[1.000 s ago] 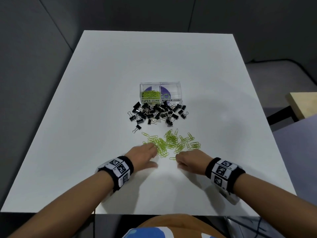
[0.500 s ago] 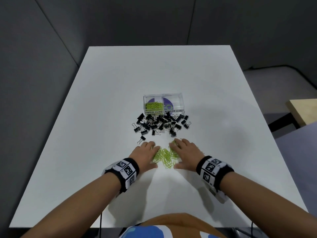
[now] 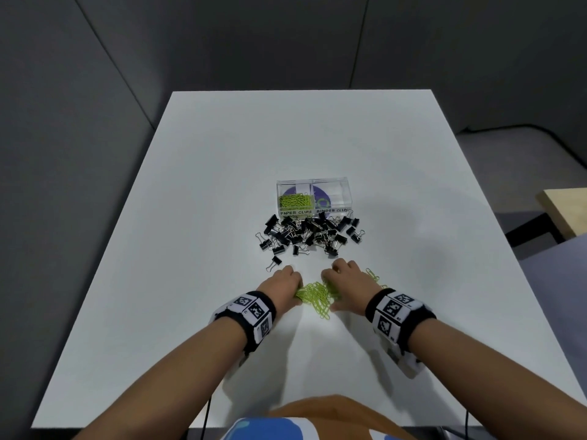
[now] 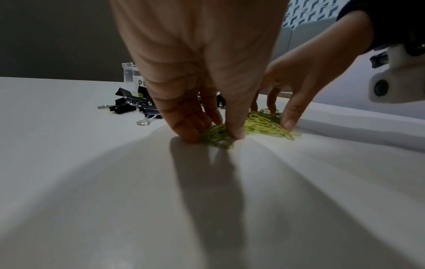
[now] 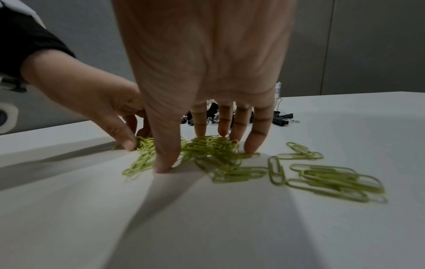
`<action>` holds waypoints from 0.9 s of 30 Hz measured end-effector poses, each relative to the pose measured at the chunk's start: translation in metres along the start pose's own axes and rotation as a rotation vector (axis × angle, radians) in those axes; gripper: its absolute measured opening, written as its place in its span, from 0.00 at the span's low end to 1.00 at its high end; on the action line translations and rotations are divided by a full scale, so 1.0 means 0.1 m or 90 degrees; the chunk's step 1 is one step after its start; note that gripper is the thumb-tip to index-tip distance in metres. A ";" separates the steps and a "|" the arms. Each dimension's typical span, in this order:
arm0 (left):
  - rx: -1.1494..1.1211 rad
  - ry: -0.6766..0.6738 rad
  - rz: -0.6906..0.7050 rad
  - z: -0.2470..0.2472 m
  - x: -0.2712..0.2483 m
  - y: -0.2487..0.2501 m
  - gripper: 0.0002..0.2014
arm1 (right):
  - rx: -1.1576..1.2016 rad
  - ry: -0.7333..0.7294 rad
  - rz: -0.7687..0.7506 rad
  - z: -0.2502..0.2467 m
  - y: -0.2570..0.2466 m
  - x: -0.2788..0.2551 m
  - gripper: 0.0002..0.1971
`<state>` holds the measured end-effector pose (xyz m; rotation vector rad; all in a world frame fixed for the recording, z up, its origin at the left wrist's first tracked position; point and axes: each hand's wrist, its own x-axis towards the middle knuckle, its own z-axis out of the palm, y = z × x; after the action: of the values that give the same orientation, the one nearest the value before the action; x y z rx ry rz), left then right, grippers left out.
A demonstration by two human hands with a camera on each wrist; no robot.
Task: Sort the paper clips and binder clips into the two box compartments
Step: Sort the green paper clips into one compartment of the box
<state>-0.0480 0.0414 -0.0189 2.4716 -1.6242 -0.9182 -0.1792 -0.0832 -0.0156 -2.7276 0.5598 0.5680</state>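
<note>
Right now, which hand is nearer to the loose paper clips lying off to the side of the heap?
Right. The right hand lies beside those loose paper clips; the left hand is across the heap, farther away.

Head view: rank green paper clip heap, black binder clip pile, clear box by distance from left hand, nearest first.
1. green paper clip heap: touching the left hand, between both hands.
2. black binder clip pile: beyond the fingers.
3. clear box: behind that pile, farthest.
</note>
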 end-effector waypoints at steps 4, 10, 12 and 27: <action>-0.033 -0.007 0.017 0.01 0.00 0.00 0.29 | 0.035 -0.007 0.005 -0.04 -0.01 0.00 0.26; 0.014 -0.012 0.021 0.01 0.06 0.07 0.18 | 0.051 -0.007 -0.008 -0.05 0.00 0.01 0.17; 0.017 -0.019 0.012 -0.02 0.07 0.08 0.14 | 0.059 -0.003 -0.011 -0.05 0.00 0.02 0.14; 0.038 -0.048 0.029 0.00 0.08 0.04 0.17 | 0.090 -0.004 -0.026 -0.11 0.07 0.05 0.09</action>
<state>-0.0485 0.0325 -0.0210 2.4545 -1.7488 -0.9817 -0.1743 -0.0949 -0.0096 -2.5970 0.5209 0.5064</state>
